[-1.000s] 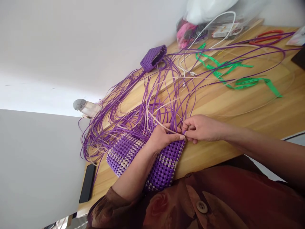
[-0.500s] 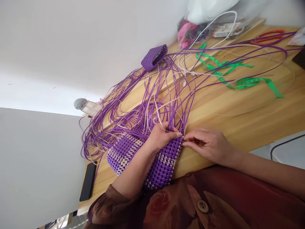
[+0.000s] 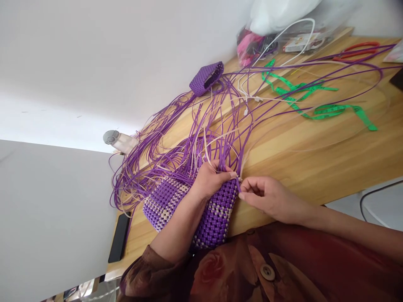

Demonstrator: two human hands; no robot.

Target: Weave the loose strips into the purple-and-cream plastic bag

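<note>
A woven purple and cream panel [image 3: 176,201] lies at the near edge of the wooden table [image 3: 315,155], with many long purple cords [image 3: 176,138] trailing from it. My left hand [image 3: 210,180] rests on the panel's top edge, fingers curled over several cords there. My right hand [image 3: 267,195] sits just right of it, thumb and forefinger pinched on a purple cord at the panel's corner. The two hands nearly touch.
A small purple woven pouch [image 3: 206,77] lies farther back. A green measuring tape [image 3: 315,98], a white cable [image 3: 283,33], red-handled pliers [image 3: 359,48] and plastic bags [image 3: 277,16] occupy the far side. A black phone [image 3: 119,237] lies at the left corner.
My right hand has drawn down and back toward the table's near edge, keeping its pinch on the cord. The left hand has stayed on the panel.
</note>
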